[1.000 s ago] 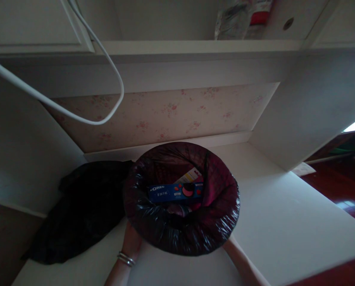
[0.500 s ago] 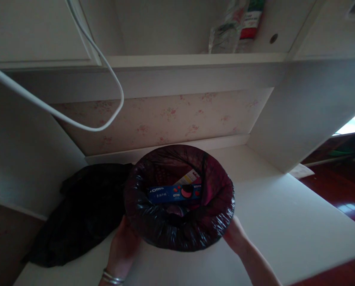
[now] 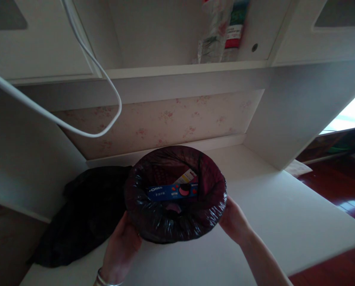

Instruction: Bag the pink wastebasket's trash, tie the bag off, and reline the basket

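A round trash bin (image 3: 177, 228) lined with a dark, shiny plastic bag stands on the white desk, its mouth facing me. My left hand (image 3: 124, 238) presses against its lower left side, and my right hand (image 3: 232, 218) holds it on the right. The fingers of both hands are partly hidden behind the bin. Inside it lie a blue Oreo box (image 3: 168, 192) and a white and yellow packet (image 3: 187, 176); below them is a purplish item too dark to make out. A black plastic bag (image 3: 85, 214) lies crumpled to the left, touching or close to the bin.
A white cable (image 3: 85, 134) loops down at the upper left, close to the camera. Above the desk (image 3: 284, 214), a shelf (image 3: 183, 71) holds clear plastic packaging (image 3: 213, 41) and a green and red container (image 3: 235, 33). Side panels rise left and right.
My view has shifted slightly, and the shelf sits lower in the picture. Both hands show more beside the bin, still against its sides. The bin's contents look the same.
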Demonstrator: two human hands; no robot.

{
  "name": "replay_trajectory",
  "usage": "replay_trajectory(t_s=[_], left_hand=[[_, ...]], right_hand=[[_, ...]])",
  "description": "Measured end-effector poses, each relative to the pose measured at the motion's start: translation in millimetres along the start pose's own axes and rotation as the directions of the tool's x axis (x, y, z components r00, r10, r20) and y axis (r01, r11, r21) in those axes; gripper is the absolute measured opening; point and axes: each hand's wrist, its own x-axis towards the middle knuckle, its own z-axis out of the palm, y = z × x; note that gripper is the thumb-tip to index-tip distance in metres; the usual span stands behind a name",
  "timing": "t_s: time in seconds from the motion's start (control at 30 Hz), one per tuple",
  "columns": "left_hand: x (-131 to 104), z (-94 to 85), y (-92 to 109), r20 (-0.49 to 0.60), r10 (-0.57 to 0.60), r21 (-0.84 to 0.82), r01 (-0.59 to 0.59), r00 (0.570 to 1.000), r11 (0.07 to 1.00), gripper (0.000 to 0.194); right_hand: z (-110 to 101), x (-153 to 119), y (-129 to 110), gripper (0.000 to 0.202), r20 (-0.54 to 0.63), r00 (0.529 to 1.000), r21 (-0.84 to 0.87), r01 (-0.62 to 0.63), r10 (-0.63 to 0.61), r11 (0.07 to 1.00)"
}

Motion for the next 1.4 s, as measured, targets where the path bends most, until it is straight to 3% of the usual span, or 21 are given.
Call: replay_trajectory(t_s=[0.1, 0.17, 0.27, 0.37, 0.5, 0.6, 0.67, 0.77, 0.9, 1.07, 1.23, 1.4], left_hand=[[4.2, 13.3, 2.4, -0.179, -0.042, 0.018, 0.046, 0.983, 0.999, 0.041], [9.6, 22.0, 2.4, -0.281, 0.018, 0.063, 0.000, 0.960, 0.998, 0.035], [19.8, 32.2, 2.9, -0.375, 0.048, 0.139, 0.005, 0.926, 0.990, 0.033], [28.4, 40.6, 9.3, -0.427, 0.062, 0.208, 0.032, 0.902, 0.978, 0.035], [28.1, 55.7, 28.9, -0.404, 0.134, 0.239, -0.037, 0.905, 0.970, 0.034], [16.3, 72.5, 44.8, -0.350, 0.194, 0.296, -0.088, 0.917, 0.951, 0.033], [6.9, 85.8, 53.0, -0.317, 0.206, 0.312, -0.103, 0.926, 0.945, 0.032], [-0.6, 105.9, 61.5, -0.286, 0.194, 0.286, -0.109, 0.939, 0.952, 0.034], [8.7, 124.1, 68.9, -0.238, 0.169, 0.247, -0.109, 0.956, 0.963, 0.030], [20.0, 124.4, 73.0, -0.189, 0.162, 0.261, -0.109, 0.969, 0.959, 0.027], [-5.6, 114.8, 72.1, -0.145, 0.203, 0.378, -0.135, 0.968, 0.916, 0.032], [-25.2, 117.6, 68.3, -0.200, 0.191, 0.460, -0.080, 0.961, 0.884, 0.048]], right_hand=[[11.1, 2.7, -8.9, 0.028, -0.001, 0.999, -0.037, 0.038, -0.038, 0.999], [16.8, 8.6, -13.4, 0.028, 0.022, 0.998, -0.082, 0.054, -0.052, 0.995], [22.0, 21.5, -19.3, 0.026, 0.053, 0.997, -0.193, 0.060, -0.050, 0.979], [28.6, 32.9, -29.9, 0.023, 0.062, 0.989, -0.290, 0.148, -0.136, 0.946], [45.0, 33.4, -55.8, 0.018, 0.066, 0.992, -0.213, 0.123, -0.111, 0.969], [57.8, 22.6, -76.0, 0.012, 0.008, 0.996, -0.084, 0.087, -0.086, 0.993], [65.1, 14.2, -85.9, 0.008, -0.023, 0.992, -0.036, 0.125, -0.126, 0.991], [77.6, 5.7, -96.3, 0.016, -0.017, 0.983, -0.037, 0.182, -0.183, 0.983], [99.7, 5.8, -107.8, 0.021, 0.049, 0.979, -0.072, 0.201, -0.197, 0.977], [110.5, 10.3, -113.5, 0.023, 0.106, 0.974, -0.106, 0.210, -0.199, 0.972], [95.9, -0.5, -107.0, 0.024, 0.101, 0.979, -0.079, 0.186, -0.177, 0.979], [91.8, -13.3, -105.7, 0.020, 0.118, 0.993, -0.039, 0.013, -0.008, 0.999]])
